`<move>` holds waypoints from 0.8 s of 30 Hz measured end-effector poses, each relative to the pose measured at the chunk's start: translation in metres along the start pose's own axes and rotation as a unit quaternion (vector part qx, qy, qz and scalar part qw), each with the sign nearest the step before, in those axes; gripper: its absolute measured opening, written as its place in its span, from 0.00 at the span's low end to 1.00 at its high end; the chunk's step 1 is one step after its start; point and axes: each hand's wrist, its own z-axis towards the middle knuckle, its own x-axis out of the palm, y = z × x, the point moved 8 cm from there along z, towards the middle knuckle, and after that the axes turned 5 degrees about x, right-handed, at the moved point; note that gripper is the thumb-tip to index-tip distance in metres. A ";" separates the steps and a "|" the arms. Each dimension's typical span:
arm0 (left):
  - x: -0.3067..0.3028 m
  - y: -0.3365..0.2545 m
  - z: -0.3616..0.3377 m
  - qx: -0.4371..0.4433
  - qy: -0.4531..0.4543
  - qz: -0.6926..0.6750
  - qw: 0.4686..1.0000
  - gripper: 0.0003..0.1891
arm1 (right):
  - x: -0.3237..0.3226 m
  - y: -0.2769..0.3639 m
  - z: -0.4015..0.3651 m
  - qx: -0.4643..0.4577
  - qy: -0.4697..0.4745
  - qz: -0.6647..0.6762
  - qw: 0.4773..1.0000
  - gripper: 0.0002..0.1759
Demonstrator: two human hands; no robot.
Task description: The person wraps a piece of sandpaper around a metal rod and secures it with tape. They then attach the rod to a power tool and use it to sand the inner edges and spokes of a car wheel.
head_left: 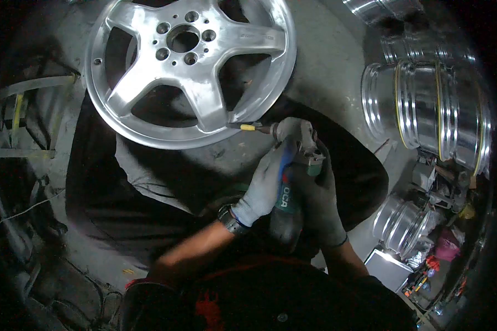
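A silver five-spoke wheel rim (204, 83) lies face up at the top. Below and right of it, both gloved hands hold a green and black power tool (286, 207). My left hand (265, 179), with a watch on its wrist, is closed round the tool's near side. My right hand (321, 198) wraps the other side, its fingers partly hidden. The tool's thin tip, with a yellow band (247, 127), points left and reaches the rim's lower right edge beside a spoke. Whether it touches the metal is hard to tell.
Shiny rims (425, 110) stand in a row at the right, with another polished rim (400, 225) lower down. Small tools and a pink cloth (448, 245) lie nearby. A metal frame (30, 118) and cables are at the left. The person's dark-clothed legs surround the work area.
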 end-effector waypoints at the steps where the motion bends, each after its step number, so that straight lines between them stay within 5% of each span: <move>1: 0.000 -0.030 -0.003 0.167 -0.017 0.207 0.964 0.25 | 0.000 0.002 0.001 -0.005 -0.004 -0.018 1.000 0.50; 2: 0.003 -0.032 0.001 0.167 -0.016 0.207 0.964 0.25 | -0.001 0.004 0.002 -0.010 -0.008 -0.036 0.999 0.50; 3: 0.008 -0.003 0.012 -0.019 -0.018 -0.054 0.998 0.25 | -0.002 0.005 0.002 -0.010 -0.010 -0.035 0.999 0.50; 4: 0.025 0.022 0.011 -0.204 -0.018 -0.310 0.929 0.25 | -0.006 0.006 0.003 -0.006 -0.027 -0.012 1.000 0.50; 7: 0.034 0.024 0.021 -0.235 0.044 -0.323 0.916 0.24 | -0.010 0.006 0.003 -0.012 -0.047 0.021 0.999 0.50; 11: 0.014 0.023 0.002 -0.118 0.071 -0.170 0.976 0.24 | -0.005 -0.003 -0.001 -0.037 -0.026 -0.031 0.998 0.42; 12: 0.003 0.000 -0.002 -0.007 0.077 0.037 0.996 0.24 | -0.003 -0.004 -0.001 -0.036 -0.025 -0.030 0.999 0.42; 13: 0.002 -0.023 -0.005 0.105 0.080 0.241 0.962 0.25 | -0.001 -0.005 -0.001 -0.036 -0.018 -0.019 0.999 0.41; 14: 0.006 -0.027 -0.001 0.104 0.081 0.241 0.962 0.25 | 0.002 -0.004 -0.002 -0.037 -0.012 -0.007 0.999 0.40; 15: 0.008 -0.009 0.008 -0.038 0.044 -0.009 0.998 0.26 | 0.002 0.000 -0.001 -0.037 -0.012 -0.006 0.999 0.40; 16: 0.017 0.007 0.009 -0.178 0.004 -0.258 0.949 0.26 | 0.000 0.003 -0.001 -0.015 -0.025 0.006 1.000 0.44; 20: 0.032 -0.008 0.023 -0.223 0.069 -0.286 0.929 0.27 | -0.014 0.002 -0.001 -0.008 -0.081 0.015 0.997 0.48; 23: 0.013 -0.009 0.009 -0.139 0.075 -0.167 0.973 0.26 | -0.006 -0.002 -0.006 0.002 -0.084 0.017 0.996 0.48; 24: 0.000 -0.003 -0.002 -0.033 0.082 -0.007 0.996 0.25 | -0.006 -0.007 -0.006 0.003 -0.085 0.019 0.996 0.48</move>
